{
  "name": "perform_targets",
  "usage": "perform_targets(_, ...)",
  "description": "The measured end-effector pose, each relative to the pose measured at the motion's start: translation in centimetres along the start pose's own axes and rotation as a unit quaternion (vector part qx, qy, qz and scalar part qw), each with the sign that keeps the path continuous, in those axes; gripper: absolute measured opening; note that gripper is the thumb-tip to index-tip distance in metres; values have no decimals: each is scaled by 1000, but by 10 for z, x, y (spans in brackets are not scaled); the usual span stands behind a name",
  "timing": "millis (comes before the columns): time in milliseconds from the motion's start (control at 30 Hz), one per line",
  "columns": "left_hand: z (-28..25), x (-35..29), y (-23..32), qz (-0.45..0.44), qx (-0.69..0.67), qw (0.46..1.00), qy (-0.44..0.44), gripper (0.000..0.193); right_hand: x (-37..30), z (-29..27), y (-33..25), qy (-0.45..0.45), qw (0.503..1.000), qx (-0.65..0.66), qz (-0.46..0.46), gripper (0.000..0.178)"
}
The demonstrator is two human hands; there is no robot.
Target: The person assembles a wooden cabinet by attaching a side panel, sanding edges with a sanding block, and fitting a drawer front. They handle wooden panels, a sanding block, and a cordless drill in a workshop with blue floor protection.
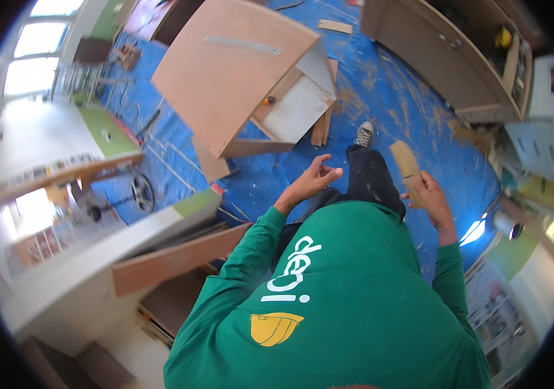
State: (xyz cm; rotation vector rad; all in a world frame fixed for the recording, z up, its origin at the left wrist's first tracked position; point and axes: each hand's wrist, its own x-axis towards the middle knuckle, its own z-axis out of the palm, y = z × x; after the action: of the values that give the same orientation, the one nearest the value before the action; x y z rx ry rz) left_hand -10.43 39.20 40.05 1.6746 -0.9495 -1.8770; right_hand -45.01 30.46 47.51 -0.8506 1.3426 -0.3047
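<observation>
My right hand is closed around the lower end of a flat tan strip that looks like wood. A line or crease crosses it partway up, just above my fingers. My left hand hangs in front of my body with nothing in it, thumb and fingers apart. Just beyond that hand stands a large wooden cabinet box, tilted in view, with a pale metal strip on its broad panel. An orange-and-black object, too small to name, shows at its open side.
Blue sheeting covers the floor, strewn with sawdust and offcuts. A brown cabinet stands at the far right. To the left are a low wall, a loose brown board and a dark wheel. A bright lamp shines at right.
</observation>
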Motion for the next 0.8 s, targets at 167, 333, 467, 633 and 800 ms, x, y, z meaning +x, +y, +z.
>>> perform_targets(167,11,-86,-19,94,-351,926,99,92,-8,111,-51,-267,943,-181,-77,28)
perform_targets(333,12,-150,-27,154,-513,828,166,69,4,202,-33,-397,877,-234,-134,28)
perform_targets(467,14,-161,-41,153,-544,775,282,58,14,236,-48,-461,858,-222,-41,25)
perform_targets(633,23,-176,-30,233,-506,688,465,53,27,282,-72,-540,821,-162,92,28)
perform_targets(800,19,-196,-18,331,-560,555,518,57,64,329,-76,-533,834,-113,92,27)
